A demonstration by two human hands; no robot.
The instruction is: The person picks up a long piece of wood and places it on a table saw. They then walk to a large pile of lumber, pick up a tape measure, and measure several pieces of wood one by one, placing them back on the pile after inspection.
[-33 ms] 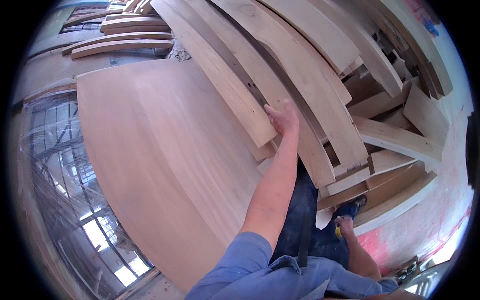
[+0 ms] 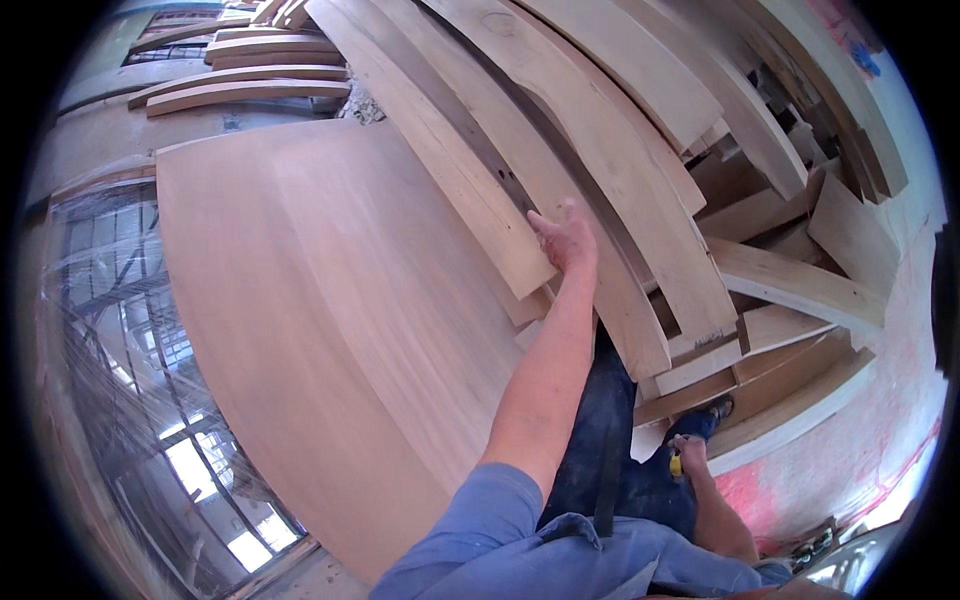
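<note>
My left hand (image 2: 566, 242) is at the near part of a long, curved wooden board (image 2: 490, 115). Its thumb lies on the top face, and its fingers bend over the left edge into the gap beside another curved board (image 2: 470, 200). The fingertips in that gap are partly hidden. Lower right, close to my leg, my right hand (image 2: 692, 452) is closed around a small yellow object (image 2: 676, 466), too small and covered to tell its kind. A wider curved board (image 2: 620, 170) lies just right of the one under my left hand.
A broad, smooth curved panel (image 2: 300, 300) fills the left side. Beyond it is a plastic-wrapped window-like frame (image 2: 130, 350). Stacked curved timbers (image 2: 245, 90) lie at the far left. Loose offcuts (image 2: 790, 270) crowd the right, and my shoe (image 2: 721, 407) is among boards.
Almost nothing differs. The yellow object in my right hand hangs slightly more upright, and the view has shifted a little. My left hand stays at the same board.
</note>
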